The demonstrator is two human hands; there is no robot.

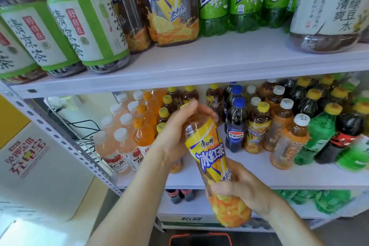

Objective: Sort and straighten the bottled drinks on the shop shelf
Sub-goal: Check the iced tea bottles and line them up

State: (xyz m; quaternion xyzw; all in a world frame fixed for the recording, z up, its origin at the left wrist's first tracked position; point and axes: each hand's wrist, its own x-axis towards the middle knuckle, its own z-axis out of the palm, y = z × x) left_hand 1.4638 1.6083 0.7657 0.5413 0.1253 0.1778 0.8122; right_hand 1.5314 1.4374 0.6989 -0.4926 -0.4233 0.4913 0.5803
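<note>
I hold a yellow-labelled iced tea bottle (211, 158) tilted in front of the middle shelf (259, 177), its top leaning toward the shelf. My left hand (179, 134) grips its neck and cap end. My right hand (239, 185) grips its lower body near the base. On the middle shelf stand rows of small bottles: pale pink drinks (117, 142), orange sodas (143, 132), yellow-capped iced teas (257, 128), blue-capped Pepsi (235, 126), white-capped orange-labelled teas (287, 142) and green and dark sodas (323, 136).
The upper shelf (199, 66) carries large bottles: green-labelled herbal teas (83, 26), a big iced tea (169, 6), green apple sodas (229, 0) and a white-labelled bottle (329, 10). A white box with red print (30, 158) stands at left. A red-rimmed basket (199, 239) sits below.
</note>
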